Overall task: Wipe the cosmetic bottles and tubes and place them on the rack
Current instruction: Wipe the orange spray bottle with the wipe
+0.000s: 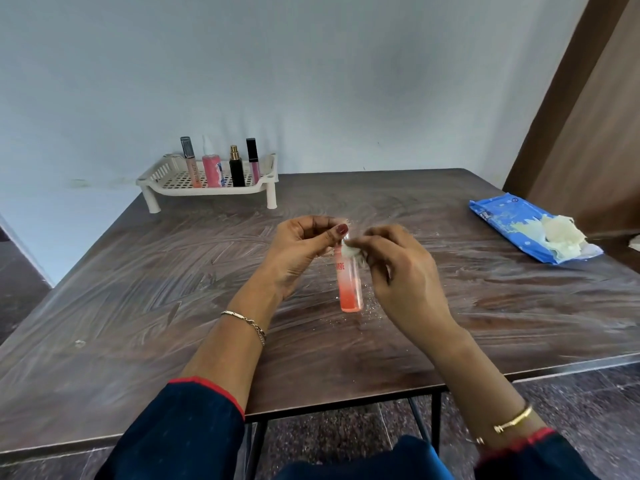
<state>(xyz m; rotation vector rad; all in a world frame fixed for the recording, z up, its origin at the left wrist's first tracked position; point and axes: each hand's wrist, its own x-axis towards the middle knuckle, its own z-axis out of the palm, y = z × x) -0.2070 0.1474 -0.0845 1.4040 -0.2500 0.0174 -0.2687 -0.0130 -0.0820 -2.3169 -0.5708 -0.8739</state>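
A person is wiping a pink bottle (349, 285) above the wooden table (138, 289), its long axis running away from the body. The left hand (301, 252) is pinching its top end; the right hand (398, 268) is pressing a bunched wipe (350, 251) there. The rack (207, 183) is standing well beyond, far-left.

Your bottle (350, 289) fades clear to orange-pink, with red lettering. Your wipe (349, 251) is white. The rack (207, 192) is cream, the desk (166, 271) dark-brown woodgrain.
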